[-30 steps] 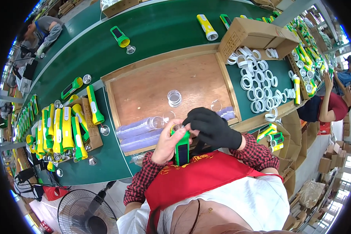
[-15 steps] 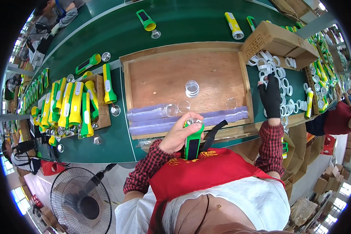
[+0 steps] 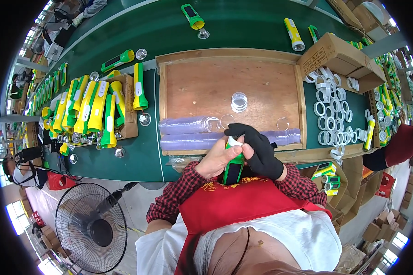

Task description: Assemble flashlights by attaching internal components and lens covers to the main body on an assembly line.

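Observation:
A green flashlight [image 3: 234, 170] stands head-up in front of my red apron, with a dark panel on its body. My bare left hand [image 3: 215, 160] is closed around it near the head. My right hand [image 3: 262, 153], in a black glove with bare fingertips, is curled over the head. A white ring [image 3: 234, 141] shows at the flashlight's top between both hands; the right fingers touch it. Just beyond, a wooden tray [image 3: 234, 53] holds rows of clear lens discs [image 3: 186, 124] along its near side. A few loose discs [image 3: 238, 102] lie on its bottom.
White rings [image 3: 337, 110] spill from a tipped cardboard box [image 3: 319, 52] on the right. Left of the tray, yellow and green flashlights [image 3: 96, 107] lie heaped at a carton. An open carton [image 3: 348, 183] with flashlights stands lower right. A fan [image 3: 92, 227] stands lower left.
My right hand has come from the pile of white rings to the flashlight, bringing a white ring onto its head. My left hand still grips the flashlight. The view has shifted slightly.

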`<state>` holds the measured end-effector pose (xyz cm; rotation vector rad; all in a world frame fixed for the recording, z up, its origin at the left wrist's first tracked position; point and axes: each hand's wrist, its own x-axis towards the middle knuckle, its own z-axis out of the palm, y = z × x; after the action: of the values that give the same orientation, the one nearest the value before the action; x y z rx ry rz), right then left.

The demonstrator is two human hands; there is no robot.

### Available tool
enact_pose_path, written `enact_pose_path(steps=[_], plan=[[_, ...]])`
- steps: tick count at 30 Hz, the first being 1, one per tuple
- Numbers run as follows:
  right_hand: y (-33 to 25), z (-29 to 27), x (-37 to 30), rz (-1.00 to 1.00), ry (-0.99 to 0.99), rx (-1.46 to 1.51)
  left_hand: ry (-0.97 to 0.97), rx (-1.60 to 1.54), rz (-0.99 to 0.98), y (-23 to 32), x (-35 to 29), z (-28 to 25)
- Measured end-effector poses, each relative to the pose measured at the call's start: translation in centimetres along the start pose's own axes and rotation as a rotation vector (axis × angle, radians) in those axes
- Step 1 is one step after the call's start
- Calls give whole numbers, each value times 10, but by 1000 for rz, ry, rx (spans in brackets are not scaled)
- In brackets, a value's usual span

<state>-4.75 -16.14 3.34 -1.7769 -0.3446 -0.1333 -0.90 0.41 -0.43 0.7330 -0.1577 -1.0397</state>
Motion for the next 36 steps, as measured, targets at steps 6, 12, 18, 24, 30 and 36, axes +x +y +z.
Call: enact_pose_path(steps=[6, 12, 18, 24, 30, 36], plan=[[-6, -1, -2, -220, -96, -342, 92, -43, -38, -7, -5, 1], [-7, -11, 6, -237, -65, -341, 70, 171, 22, 7, 7, 7], [-21, -30, 20, 71, 275, -273, -301, -54, -375, 37, 9, 19], [-29, -46, 30, 88, 203, -212, 157, 1223, 415, 43, 15, 20], [-10, -69, 67, 66, 41, -107, 3, 1213, 313, 71, 37, 11], [41, -87, 115, 8, 203, -277, 168, 1466, 315, 103, 98, -19]])
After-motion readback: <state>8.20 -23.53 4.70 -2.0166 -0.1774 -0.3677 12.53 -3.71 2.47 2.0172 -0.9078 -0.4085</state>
